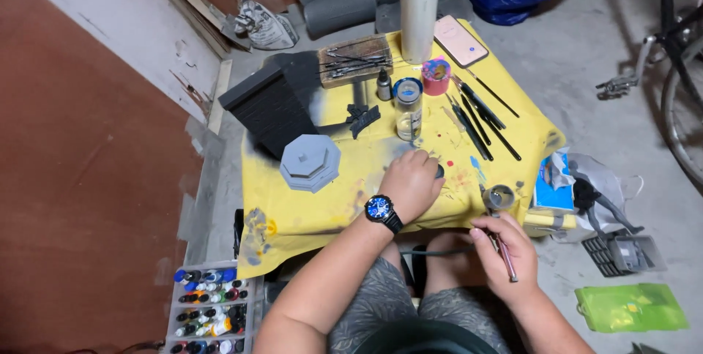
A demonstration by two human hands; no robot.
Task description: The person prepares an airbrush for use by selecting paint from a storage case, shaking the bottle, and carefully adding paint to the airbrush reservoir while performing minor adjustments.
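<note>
Both hands (411, 184) (509, 251) curled, forearms extended

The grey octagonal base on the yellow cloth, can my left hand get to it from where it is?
Probably yes. The left hand rests on the yellow cloth just right of the grey octagonal base, with only bare cloth between them.

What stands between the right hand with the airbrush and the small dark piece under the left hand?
Mostly the left hand itself: its fingers cover the small dark piece, so only an edge shows. Between it and the right hand, which holds the airbrush, lies only bare yellow cloth; nothing visible stands there.
</note>
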